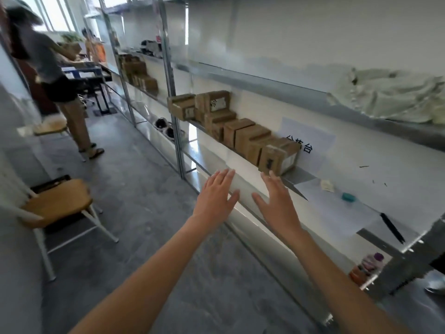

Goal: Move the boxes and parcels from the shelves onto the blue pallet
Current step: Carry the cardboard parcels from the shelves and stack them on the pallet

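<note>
Right now the nearest box (279, 157) sits at the end of the row of boxes (231, 126) on the middle shelf (301, 175), just past my right hand's (277, 203) fingertips. Not touching yet, as far as I can tell. Left hand (216, 196) is beside the right, a bit lower, off the shelf edge. Both hands are spread flat, fingers straight, holding nothing.

More boxes run away from my left hand along the same shelf; another stack (138, 73) is further down the bay. Blue pallet isn't in view, so I'd guess the carry needs a turn.

Risks:
- Box sits right at the shelf lip. A one-sided grab could tip it off toward me.
- Neighbours are packed tight against it. Pulling at an angle could drag the next one along.
- Loose paper sheet (337, 208) lies right of my right hand; could slide.
- Chair (57, 201) behind my left arm and a person (55, 75) down the aisle: collision risk when I turn.
</note>
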